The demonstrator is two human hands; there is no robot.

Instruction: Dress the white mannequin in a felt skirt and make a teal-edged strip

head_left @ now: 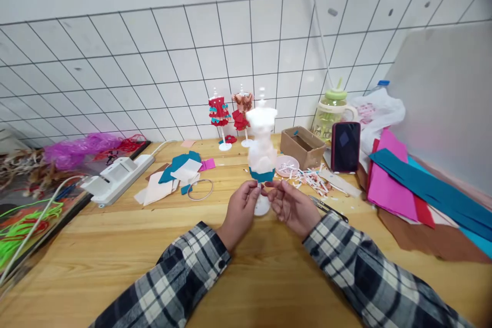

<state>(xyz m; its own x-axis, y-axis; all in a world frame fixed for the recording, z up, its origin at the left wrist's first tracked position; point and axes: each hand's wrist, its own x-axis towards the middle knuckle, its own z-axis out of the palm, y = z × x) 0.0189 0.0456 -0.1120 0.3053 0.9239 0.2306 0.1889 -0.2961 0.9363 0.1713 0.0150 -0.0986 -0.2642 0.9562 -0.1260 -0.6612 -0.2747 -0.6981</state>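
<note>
The white dress form (262, 138) is stood upright on the wooden table (154, 266), left of the cardboard box (307, 151). Its body is blurred, its bust smooth, its hips ringed by a teal band (262, 175). Below the band, the fingertips of the left hand (240, 210) and right hand (294, 205) are pressed together; whether anything is pinched cannot be told.

You wear plaid sleeves (388, 271), cream and grey bands crossing blocks of black, or perhaps navy; the blur makes it hard to say. Your left cuff (209, 246) shows a round, dark button (222, 264). Your hands (241, 210) are bare.
</note>
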